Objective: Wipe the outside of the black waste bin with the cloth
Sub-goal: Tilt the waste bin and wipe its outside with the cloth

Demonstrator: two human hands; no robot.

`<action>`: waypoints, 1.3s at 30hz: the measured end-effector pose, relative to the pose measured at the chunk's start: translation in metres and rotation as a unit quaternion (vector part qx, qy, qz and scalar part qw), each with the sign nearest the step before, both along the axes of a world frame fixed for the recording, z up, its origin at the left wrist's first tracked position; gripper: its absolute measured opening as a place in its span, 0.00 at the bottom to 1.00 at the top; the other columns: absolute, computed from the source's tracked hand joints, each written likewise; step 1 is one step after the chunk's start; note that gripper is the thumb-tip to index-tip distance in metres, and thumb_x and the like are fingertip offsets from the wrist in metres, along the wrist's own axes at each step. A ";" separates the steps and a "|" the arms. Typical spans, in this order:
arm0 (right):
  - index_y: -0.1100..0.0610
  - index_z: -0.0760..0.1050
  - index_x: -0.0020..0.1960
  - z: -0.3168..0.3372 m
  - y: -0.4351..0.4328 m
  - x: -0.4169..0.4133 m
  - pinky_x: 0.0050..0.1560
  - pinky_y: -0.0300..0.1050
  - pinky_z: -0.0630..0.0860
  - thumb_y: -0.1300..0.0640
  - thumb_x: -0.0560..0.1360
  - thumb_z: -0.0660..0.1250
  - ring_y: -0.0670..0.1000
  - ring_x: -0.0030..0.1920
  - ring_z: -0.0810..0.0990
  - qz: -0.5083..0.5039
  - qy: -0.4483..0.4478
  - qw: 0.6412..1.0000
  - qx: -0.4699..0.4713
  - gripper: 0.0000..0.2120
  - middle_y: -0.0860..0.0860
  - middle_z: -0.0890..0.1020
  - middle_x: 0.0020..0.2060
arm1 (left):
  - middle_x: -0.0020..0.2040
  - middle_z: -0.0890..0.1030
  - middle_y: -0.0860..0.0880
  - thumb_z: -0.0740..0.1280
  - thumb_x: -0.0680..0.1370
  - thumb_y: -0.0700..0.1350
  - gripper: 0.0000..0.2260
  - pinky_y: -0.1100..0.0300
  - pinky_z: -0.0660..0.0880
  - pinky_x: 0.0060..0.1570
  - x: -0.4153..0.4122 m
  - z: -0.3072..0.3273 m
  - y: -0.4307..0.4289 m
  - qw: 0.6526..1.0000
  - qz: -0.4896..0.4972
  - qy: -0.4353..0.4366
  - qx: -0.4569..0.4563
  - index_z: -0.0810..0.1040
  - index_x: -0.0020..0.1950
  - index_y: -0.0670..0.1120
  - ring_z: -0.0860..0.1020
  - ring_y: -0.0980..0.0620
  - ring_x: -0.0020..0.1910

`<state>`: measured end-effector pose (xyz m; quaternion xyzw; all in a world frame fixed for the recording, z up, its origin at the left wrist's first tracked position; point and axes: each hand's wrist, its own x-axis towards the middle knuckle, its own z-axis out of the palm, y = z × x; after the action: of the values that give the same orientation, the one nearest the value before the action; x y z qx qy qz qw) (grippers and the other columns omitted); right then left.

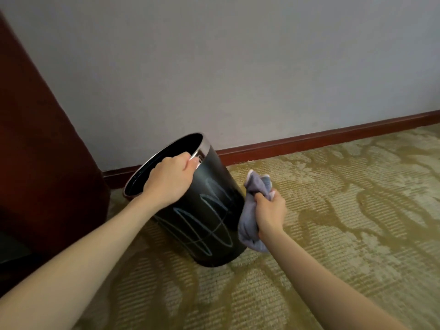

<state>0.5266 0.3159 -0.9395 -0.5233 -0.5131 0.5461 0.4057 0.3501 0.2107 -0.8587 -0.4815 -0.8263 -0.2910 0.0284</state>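
The black waste bin (214, 225) stands on the carpet, tilted away to the left, with a shiny metal rim and pale scribble marks across its near side. My left hand (170, 179) grips the rim at the top, fingers curled inside the opening. A crumpled grey cloth (250, 225) is bunched in my right hand (270, 210), which hovers just right of the bin's side; part of the cloth hangs down beside the bin's lower right wall. Whether the cloth touches the bin is unclear.
A dark red wooden cabinet (40, 163) rises close on the left of the bin. A grey wall (238, 67) with a red-brown skirting board (321, 139) runs behind. Patterned yellow-green carpet (345, 222) spreads to the right and front.
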 end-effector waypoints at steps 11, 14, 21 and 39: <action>0.57 0.70 0.61 -0.001 -0.022 -0.068 0.60 0.63 0.68 0.58 0.74 0.62 0.59 0.58 0.74 0.033 -0.119 0.985 0.124 0.16 0.55 0.75 0.57 | 0.28 0.71 0.43 0.55 0.80 0.52 0.21 0.48 0.66 0.35 -0.060 -0.003 -0.020 0.998 0.033 0.010 0.055 0.61 0.29 0.45 0.71 0.39 0.33; 0.56 0.72 0.61 0.006 -0.017 -0.079 0.62 0.62 0.68 0.59 0.73 0.63 0.57 0.59 0.74 0.065 -0.114 0.979 0.153 0.17 0.54 0.77 0.57 | 0.36 0.76 0.33 0.56 0.81 0.51 0.21 0.46 0.67 0.39 -0.072 -0.001 -0.023 0.996 0.059 0.020 0.071 0.61 0.29 0.47 0.75 0.34 0.39; 0.55 0.73 0.51 0.016 0.004 -0.109 0.46 0.49 0.71 0.56 0.71 0.64 0.59 0.50 0.78 0.130 -0.131 0.969 0.165 0.10 0.56 0.81 0.49 | 0.31 0.72 0.37 0.55 0.81 0.47 0.21 0.51 0.60 0.37 -0.100 -0.010 -0.032 0.992 0.100 0.036 0.072 0.67 0.30 0.40 0.74 0.35 0.37; 0.54 0.74 0.53 0.021 0.036 -0.139 0.43 0.47 0.65 0.53 0.72 0.63 0.63 0.53 0.78 0.190 -0.253 0.931 0.182 0.11 0.59 0.81 0.52 | 0.31 0.76 0.39 0.54 0.80 0.55 0.24 0.46 0.72 0.35 -0.110 -0.022 -0.052 0.987 0.137 0.008 0.083 0.72 0.34 0.39 0.75 0.38 0.34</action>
<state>0.3877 0.3524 -0.9186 -0.4541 -0.7790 0.3600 0.2396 0.2402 0.1589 -0.8808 -0.3616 -0.8573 -0.3480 0.1143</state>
